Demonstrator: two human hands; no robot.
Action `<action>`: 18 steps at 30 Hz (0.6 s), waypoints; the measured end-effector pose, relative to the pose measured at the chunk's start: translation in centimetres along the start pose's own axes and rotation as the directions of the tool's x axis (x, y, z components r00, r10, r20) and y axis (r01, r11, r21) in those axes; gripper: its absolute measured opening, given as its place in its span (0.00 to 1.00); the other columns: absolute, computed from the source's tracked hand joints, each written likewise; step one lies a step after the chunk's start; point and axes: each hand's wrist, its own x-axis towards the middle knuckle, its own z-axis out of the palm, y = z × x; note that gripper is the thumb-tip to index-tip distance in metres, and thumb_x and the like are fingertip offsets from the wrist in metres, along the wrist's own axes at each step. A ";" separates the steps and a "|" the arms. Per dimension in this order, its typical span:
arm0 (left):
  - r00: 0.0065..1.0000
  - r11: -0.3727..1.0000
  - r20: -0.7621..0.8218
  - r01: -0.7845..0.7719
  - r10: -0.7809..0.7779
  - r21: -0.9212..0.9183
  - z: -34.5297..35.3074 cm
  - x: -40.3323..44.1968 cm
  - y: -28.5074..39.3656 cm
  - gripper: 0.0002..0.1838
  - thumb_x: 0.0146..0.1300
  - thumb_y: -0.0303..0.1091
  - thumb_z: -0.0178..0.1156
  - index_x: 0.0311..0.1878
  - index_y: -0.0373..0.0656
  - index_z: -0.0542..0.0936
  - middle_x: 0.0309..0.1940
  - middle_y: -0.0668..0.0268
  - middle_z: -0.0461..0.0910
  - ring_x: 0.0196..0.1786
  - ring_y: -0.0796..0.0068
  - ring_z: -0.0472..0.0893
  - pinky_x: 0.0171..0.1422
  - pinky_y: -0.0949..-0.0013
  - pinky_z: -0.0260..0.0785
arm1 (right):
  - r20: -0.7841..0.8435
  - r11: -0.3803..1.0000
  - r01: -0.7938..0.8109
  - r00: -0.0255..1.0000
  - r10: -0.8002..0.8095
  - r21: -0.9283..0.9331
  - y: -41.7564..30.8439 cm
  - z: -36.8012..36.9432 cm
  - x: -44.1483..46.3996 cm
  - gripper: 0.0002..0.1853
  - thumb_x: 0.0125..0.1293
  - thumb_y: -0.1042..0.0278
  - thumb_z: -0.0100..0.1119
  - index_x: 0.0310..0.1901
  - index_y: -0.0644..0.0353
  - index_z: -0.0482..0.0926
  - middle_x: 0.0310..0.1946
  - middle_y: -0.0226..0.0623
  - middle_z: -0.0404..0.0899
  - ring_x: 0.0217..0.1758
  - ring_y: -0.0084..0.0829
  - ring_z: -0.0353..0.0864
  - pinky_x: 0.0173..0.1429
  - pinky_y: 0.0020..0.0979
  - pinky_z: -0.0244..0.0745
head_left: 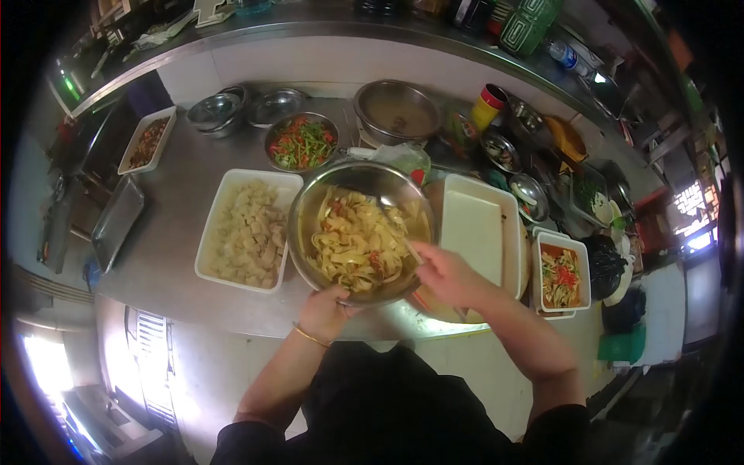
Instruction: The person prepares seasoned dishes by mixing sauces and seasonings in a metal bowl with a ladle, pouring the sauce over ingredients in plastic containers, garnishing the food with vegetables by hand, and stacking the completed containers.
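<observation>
A steel counter (170, 232) runs across the kitchen, with a long shelf (310, 27) above its far side. Its near edge passes just in front of the person. The metal bowl (304, 232) is near that edge, between a white tub (263, 175) of pale cubes and a white tray (477, 232). The widest stretch of steel lies left of the tub, reaching to a metal tray (118, 221) at the counter's left edge. Behind the bowl, red and green strips (302, 142) and a basin (366, 108) crowd close. The left hand (324, 310) has its grip on the bowl's near rim. The right hand (446, 273) has a closed grip on a slim utensil (397, 225), whose long axis slants away and leftward into yellowish strips (353, 252); its exact type is unclear.
</observation>
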 end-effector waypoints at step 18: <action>0.998 0.998 0.067 0.008 -0.004 -0.055 0.7 -0.9 2.4 0.27 0.60 0.18 0.44 0.66 0.31 0.65 0.62 0.48 0.73 0.62 0.48 0.76 0.65 0.44 0.72 | 0.332 0.895 0.057 0.938 0.104 -0.442 -2.3 -2.7 -2.9 0.26 0.68 0.68 0.52 0.68 0.50 0.69 0.29 0.43 0.79 0.30 0.42 0.80 0.36 0.37 0.75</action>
